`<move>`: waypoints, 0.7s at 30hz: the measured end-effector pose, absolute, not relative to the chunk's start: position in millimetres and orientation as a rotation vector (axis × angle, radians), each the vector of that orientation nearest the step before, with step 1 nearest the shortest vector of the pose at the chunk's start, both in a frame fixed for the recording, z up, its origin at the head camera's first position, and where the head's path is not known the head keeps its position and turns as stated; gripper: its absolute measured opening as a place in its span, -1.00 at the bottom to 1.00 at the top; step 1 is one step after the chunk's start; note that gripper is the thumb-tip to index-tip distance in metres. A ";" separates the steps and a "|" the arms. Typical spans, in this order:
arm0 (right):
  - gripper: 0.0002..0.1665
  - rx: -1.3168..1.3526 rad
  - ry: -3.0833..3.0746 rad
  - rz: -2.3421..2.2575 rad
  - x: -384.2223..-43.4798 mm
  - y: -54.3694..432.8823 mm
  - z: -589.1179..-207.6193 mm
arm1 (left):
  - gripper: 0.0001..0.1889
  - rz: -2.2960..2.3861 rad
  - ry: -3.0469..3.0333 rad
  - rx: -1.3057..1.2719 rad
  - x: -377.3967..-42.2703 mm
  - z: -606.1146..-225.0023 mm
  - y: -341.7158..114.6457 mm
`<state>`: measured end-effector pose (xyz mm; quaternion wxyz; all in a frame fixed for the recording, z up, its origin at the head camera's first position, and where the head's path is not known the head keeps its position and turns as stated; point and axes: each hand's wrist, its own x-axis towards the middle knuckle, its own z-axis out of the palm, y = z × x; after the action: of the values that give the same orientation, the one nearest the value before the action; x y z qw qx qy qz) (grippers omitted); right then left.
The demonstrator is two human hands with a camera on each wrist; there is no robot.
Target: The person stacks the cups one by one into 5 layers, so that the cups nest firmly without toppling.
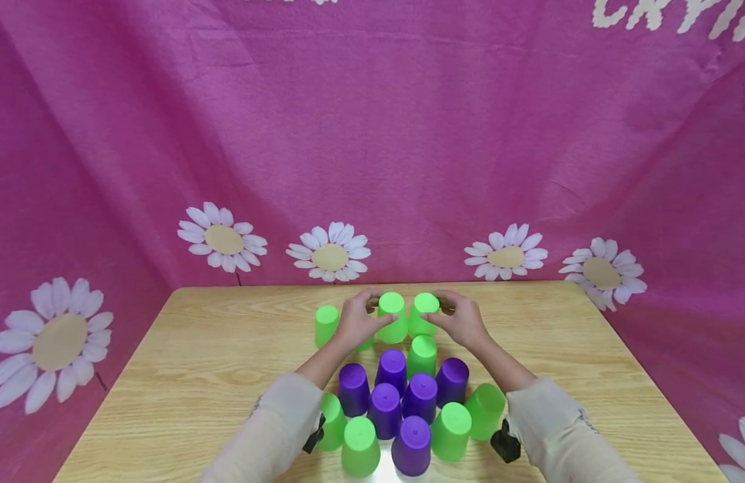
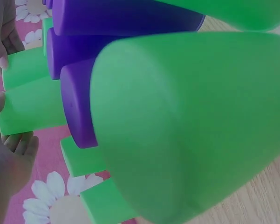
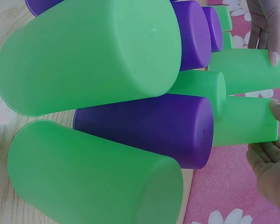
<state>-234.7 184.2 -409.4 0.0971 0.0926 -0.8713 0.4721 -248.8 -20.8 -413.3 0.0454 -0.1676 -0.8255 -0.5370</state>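
Note:
At the back of the group, my left hand (image 1: 359, 320) grips an upside-down green cup (image 1: 392, 318) between thumb and fingers. Just to its right, my right hand (image 1: 462, 322) holds another upside-down green cup (image 1: 421, 316) the same way. The two cups stand side by side, with the hands on their outer sides. In the left wrist view, the left hand's cup (image 2: 32, 108) shows its smooth wall, thumb on one side and fingertips on the other. Seen from the right wrist, the right hand's cup (image 3: 247, 120) is held near its closed end.
Several purple cups (image 1: 385, 406) stand upside down nearer the body, with green cups (image 1: 360, 443) in front and beside them. One green cup (image 1: 423, 355) stands just before the held pair; another (image 1: 327, 325) is left of my left hand. A pink flowered cloth (image 1: 372, 147) hangs behind the wooden table (image 1: 215, 376).

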 end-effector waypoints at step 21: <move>-0.47 0.223 -2.623 1.333 -232.5 182.7 -413.9 | -0.48 -1.349 -2.770 -0.706 -251.8 -418.9 -12.8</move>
<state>-232.5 182.7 -413.9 0.0952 0.0751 -0.8848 0.4498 -251.8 -12.8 -418.9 -0.0094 -0.2234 -0.8763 -0.4267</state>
